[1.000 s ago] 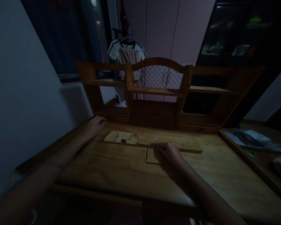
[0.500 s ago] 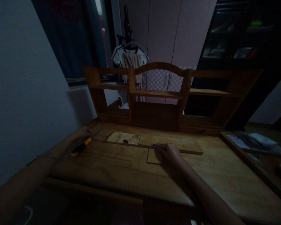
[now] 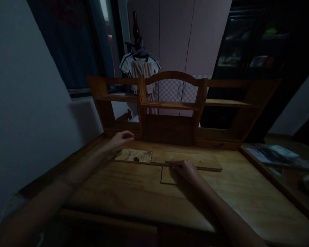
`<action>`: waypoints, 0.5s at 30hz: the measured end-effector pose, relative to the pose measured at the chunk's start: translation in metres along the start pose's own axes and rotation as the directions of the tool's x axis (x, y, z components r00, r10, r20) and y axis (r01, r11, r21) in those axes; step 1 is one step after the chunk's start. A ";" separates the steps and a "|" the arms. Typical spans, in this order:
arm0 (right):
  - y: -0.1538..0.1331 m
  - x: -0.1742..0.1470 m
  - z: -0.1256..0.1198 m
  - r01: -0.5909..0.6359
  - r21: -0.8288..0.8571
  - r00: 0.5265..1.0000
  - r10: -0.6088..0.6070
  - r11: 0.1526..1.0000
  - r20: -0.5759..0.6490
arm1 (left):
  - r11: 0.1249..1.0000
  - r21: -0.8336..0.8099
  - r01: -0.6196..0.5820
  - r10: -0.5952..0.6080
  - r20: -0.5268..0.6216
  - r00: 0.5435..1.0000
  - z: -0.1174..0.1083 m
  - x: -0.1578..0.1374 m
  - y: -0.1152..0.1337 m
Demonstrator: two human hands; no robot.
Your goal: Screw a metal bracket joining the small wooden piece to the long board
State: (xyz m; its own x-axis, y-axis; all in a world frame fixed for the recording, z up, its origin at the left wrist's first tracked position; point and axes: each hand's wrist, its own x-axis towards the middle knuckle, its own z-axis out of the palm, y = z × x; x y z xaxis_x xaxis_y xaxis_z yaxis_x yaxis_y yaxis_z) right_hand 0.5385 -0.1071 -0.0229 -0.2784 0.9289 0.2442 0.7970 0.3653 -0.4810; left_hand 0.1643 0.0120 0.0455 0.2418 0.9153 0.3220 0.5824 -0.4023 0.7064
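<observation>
My left hand (image 3: 121, 140) is raised over the far left of the desk, near the end of the long board. Its fingers are curved and apart from the thumb, with nothing visible in them. My right hand (image 3: 186, 168) pinches a small metal piece (image 3: 168, 162), perhaps a hinge, at the front edge of the long wooden board (image 3: 186, 159). Just below lies a small square board (image 3: 168, 175), partly covered by that hand. A pale, stained patch (image 3: 136, 155) marks the long board's left part. The yellow-and-black screwdriver is hidden now, apparently behind my left forearm.
A wooden shelf unit (image 3: 170, 104) stands along the back of the desk (image 3: 134, 192). At right, papers (image 3: 273, 153) lie on a side surface beyond a raised edge. A wall (image 3: 36, 120) rises at left; clothes (image 3: 141, 67) hang behind. The room is dim.
My left hand has risen and moved right, from beside the screwdriver toward the shelf's base; its forearm now covers where the screwdriver lay. My right hand keeps its pinch. The view has shifted slightly.
</observation>
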 end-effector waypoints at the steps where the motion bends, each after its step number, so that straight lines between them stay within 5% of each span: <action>1: -0.001 0.000 -0.001 -0.001 -0.001 1.000 0.001 1.000 -0.001 | 0.993 -0.091 -0.077 0.082 0.053 0.995 0.027 0.003 0.017; 4: -0.002 0.000 -0.002 -0.001 0.001 1.000 0.001 1.000 0.001 | 0.954 -0.241 -0.181 0.232 0.205 0.951 0.106 -0.001 0.060; 7: -0.002 0.001 -0.002 -0.009 0.010 1.000 0.009 1.000 0.004 | 0.931 -0.332 -0.154 0.268 0.330 0.905 0.159 -0.009 0.070; 10: 0.000 0.002 -0.001 -0.014 0.013 1.000 0.014 1.000 0.003 | 0.931 -0.347 -0.115 0.239 0.339 0.910 0.177 -0.013 0.055; 15: 0.001 0.002 0.001 -0.033 -0.030 0.999 0.032 0.999 -0.010 | 0.917 -0.390 -0.089 0.213 0.287 0.934 0.171 -0.015 0.042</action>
State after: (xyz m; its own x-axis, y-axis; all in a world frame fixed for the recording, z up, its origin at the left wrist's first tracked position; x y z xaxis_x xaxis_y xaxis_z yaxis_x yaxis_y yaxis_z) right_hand 0.5385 -0.1046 -0.0236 -0.2470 0.9396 0.2370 0.8214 0.3328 -0.4632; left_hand 0.3182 -0.0163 -0.0377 0.5727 0.7741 0.2696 0.2101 -0.4566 0.8645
